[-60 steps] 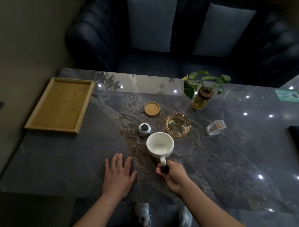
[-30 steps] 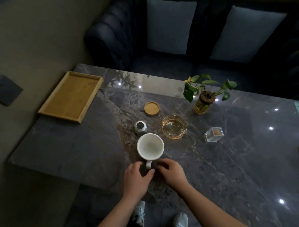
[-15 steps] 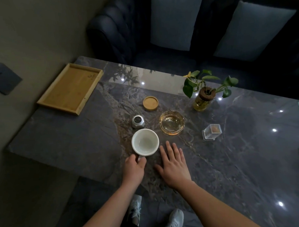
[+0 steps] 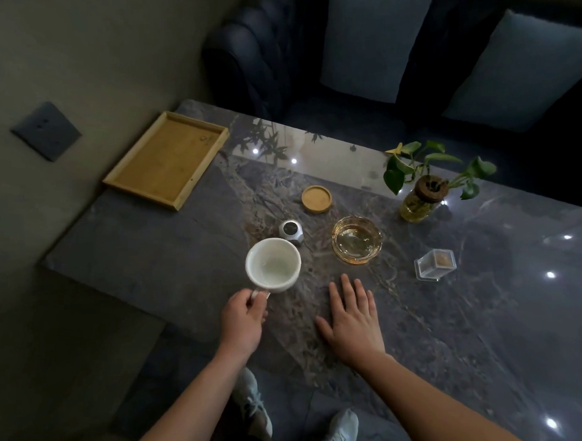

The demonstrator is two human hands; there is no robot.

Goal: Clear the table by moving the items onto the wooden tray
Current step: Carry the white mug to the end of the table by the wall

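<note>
My left hand point(image 4: 242, 317) grips the handle of an empty white mug point(image 4: 273, 265), which looks lifted slightly off the dark marble table point(image 4: 158, 256). Flat on the table to its right lies my right hand point(image 4: 352, 321), fingers spread, holding nothing. An empty wooden tray point(image 4: 167, 159) sits at the table's far left corner. Behind the mug stands a small silver faceted object point(image 4: 292, 232). Further back is a round wooden coaster point(image 4: 316, 199). An amber glass ashtray point(image 4: 356, 239) and a small clear box point(image 4: 435, 264) lie to the right.
A potted plant in a glass jar point(image 4: 420, 198) stands at the back right. A dark sofa with two grey cushions point(image 4: 375, 40) runs along the table's far side. A wall borders the left edge. My shoes show below the near edge.
The mug passed from my right hand to my left. My right hand let go and now rests flat on the table. The mug has shifted left and seems raised.
</note>
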